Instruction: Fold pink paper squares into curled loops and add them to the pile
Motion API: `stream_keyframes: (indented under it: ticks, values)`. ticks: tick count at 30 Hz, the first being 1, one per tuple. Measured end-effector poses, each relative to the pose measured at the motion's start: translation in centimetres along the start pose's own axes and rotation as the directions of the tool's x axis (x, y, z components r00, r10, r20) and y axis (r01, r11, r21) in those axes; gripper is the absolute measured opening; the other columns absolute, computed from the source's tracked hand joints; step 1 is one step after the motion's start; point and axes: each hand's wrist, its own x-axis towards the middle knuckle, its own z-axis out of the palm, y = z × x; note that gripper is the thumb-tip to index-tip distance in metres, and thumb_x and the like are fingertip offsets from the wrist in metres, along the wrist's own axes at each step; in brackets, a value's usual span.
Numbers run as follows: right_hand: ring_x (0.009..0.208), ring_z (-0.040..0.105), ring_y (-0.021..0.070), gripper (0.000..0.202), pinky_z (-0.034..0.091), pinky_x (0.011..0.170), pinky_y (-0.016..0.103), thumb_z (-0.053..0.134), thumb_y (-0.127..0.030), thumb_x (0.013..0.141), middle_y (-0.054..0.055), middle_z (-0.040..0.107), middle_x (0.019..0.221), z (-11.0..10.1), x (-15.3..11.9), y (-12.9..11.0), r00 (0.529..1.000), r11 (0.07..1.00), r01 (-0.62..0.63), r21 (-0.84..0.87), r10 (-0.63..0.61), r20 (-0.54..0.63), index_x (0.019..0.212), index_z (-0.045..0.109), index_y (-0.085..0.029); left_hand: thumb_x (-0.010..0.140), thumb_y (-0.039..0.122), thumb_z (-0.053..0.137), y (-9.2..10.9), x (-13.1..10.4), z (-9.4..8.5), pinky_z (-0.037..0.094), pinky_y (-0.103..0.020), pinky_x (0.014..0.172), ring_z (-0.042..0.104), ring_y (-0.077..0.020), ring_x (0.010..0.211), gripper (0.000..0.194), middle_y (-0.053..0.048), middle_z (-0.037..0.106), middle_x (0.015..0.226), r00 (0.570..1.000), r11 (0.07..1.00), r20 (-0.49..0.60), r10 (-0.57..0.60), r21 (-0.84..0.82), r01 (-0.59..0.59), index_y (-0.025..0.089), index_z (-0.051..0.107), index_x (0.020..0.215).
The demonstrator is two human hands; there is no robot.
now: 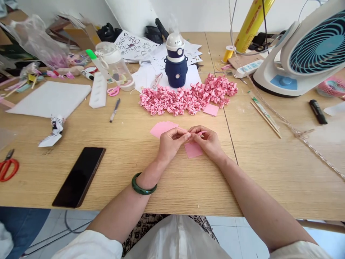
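My left hand (173, 141) and my right hand (207, 141) meet over the middle of the table, fingertips pinched together. Between them is a small pink paper strip (201, 133), mostly hidden by the fingers. Under my hands lies a pink paper square (193, 150). Just beyond the left hand are fanned pink paper sheets (162, 127). Farther back stretches a long heap of curled pink paper pieces (178, 101), and another pink square (211, 109) lies at its front edge.
A navy bottle (176, 70) stands behind the heap. To the left are a phone (79, 177), red-handled scissors (9, 167), a pen (115, 110) and a clear bottle (118, 70). On the right are a fan (309, 50), wooden sticks (266, 118), a black marker (318, 112) and twisted cord (296, 132).
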Motion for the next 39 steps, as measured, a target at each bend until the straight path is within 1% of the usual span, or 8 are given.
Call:
stream_keyframes:
  ticks: [3, 9, 14, 17, 20, 25, 30, 39]
  values:
    - [0.079, 0.065, 0.014, 0.021, 0.054, 0.072, 0.028, 0.076, -0.039, 0.077, 0.004, 0.07, 0.091, -0.05, -0.04, 0.07, 1.0, 1.0, 0.009, -0.001, -0.009, 0.0, 0.08, 0.068, -0.019, 0.073, 0.036, 0.081, -0.14, 0.06, -0.09, 0.057, -0.029, 0.076, 0.07, -0.0163, 0.076, 0.021, -0.004, 0.076, 0.081, 1.0, 1.0, 0.003, 0.0, 0.003, 0.0, 0.017, 0.075, 0.079]
    - [0.072, 0.067, 0.0131, 0.026, 0.057, 0.073, 0.03, 0.077, -0.04, 0.079, 0.002, 0.068, 0.088, 0.02, -0.25, -0.13, 1.0, 0.999, -0.018, 0.034, 0.017, 0.02, 0.093, 0.068, -0.02, 0.078, 0.035, 0.078, -0.45, 0.09, -0.32, 0.055, -0.026, 0.075, 0.069, -0.0147, 0.077, 0.019, -0.003, 0.076, 0.083, 0.999, 0.999, 0.025, 0.02, 0.028, -0.021, 0.018, 0.075, 0.083]
    - [0.084, 0.067, 0.016, 0.027, 0.06, 0.076, 0.032, 0.078, -0.041, 0.077, 0.004, 0.07, 0.099, 0.13, -0.38, -0.3, 1.0, 0.997, -0.013, 0.075, 0.011, 0.024, 0.094, 0.069, -0.021, 0.074, 0.037, 0.081, -0.41, 0.09, -0.07, 0.055, -0.028, 0.077, 0.069, -0.0155, 0.077, 0.023, -0.003, 0.075, 0.082, 0.998, 0.996, -0.024, -0.051, -0.072, 0.049, 0.017, 0.073, 0.083]
    - [0.086, 0.066, 0.0168, 0.027, 0.058, 0.076, 0.032, 0.077, -0.043, 0.078, 0.005, 0.07, 0.097, 0.07, -0.29, -0.08, 1.0, 0.998, 0.005, 0.064, -0.006, 0.02, 0.091, 0.07, -0.021, 0.072, 0.037, 0.082, -0.27, 0.16, 0.07, 0.055, -0.028, 0.076, 0.068, -0.0152, 0.076, 0.024, -0.003, 0.074, 0.081, 0.996, 0.991, -0.021, -0.082, -0.111, 0.079, 0.017, 0.073, 0.081]
    - [0.082, 0.064, 0.0161, 0.025, 0.055, 0.075, 0.03, 0.076, -0.044, 0.079, 0.004, 0.071, 0.091, -0.09, -0.1, 0.23, 0.999, 0.999, 0.046, 0.018, -0.046, -0.012, 0.085, 0.07, -0.02, 0.07, 0.035, 0.082, -0.17, 0.26, 0.08, 0.055, -0.029, 0.077, 0.067, -0.0155, 0.078, 0.022, -0.003, 0.074, 0.081, 0.998, 0.993, -0.005, -0.065, -0.096, 0.064, 0.017, 0.074, 0.078]
    - [0.076, 0.062, 0.0141, 0.024, 0.05, 0.073, 0.029, 0.077, -0.041, 0.078, 0.002, 0.07, 0.087, -0.23, 0.04, 0.35, 0.999, 0.999, 0.035, 0.013, -0.035, -0.024, 0.088, 0.071, -0.02, 0.068, 0.033, 0.083, -0.07, 0.3, 0.05, 0.054, -0.03, 0.081, 0.066, -0.0162, 0.084, 0.019, -0.003, 0.073, 0.084, 0.999, 0.996, -0.011, -0.047, -0.082, 0.046, 0.017, 0.074, 0.076]
    - [0.085, 0.063, 0.0165, 0.023, 0.052, 0.077, 0.03, 0.076, -0.042, 0.078, 0.003, 0.07, 0.093, -0.16, -0.01, 0.16, 0.998, 0.997, 0.059, 0.04, -0.059, -0.002, 0.081, 0.068, -0.02, 0.066, 0.032, 0.084, -0.07, 0.35, 0.02, 0.053, -0.028, 0.079, 0.064, -0.0147, 0.081, 0.02, -0.001, 0.071, 0.081, 0.999, 0.993, -0.01, -0.032, -0.113, 0.03, 0.017, 0.073, 0.074]
    - [0.085, 0.062, 0.016, 0.023, 0.052, 0.078, 0.03, 0.075, -0.041, 0.081, 0.003, 0.069, 0.092, -0.12, -0.06, 0.23, 0.998, 0.998, 0.048, 0.032, -0.049, 0.026, 0.086, 0.069, -0.02, 0.065, 0.032, 0.084, -0.02, 0.39, 0.0, 0.054, -0.03, 0.079, 0.063, -0.015, 0.081, 0.021, -0.001, 0.068, 0.082, 1.0, 0.993, -0.002, -0.006, -0.117, 0.005, 0.018, 0.071, 0.073]
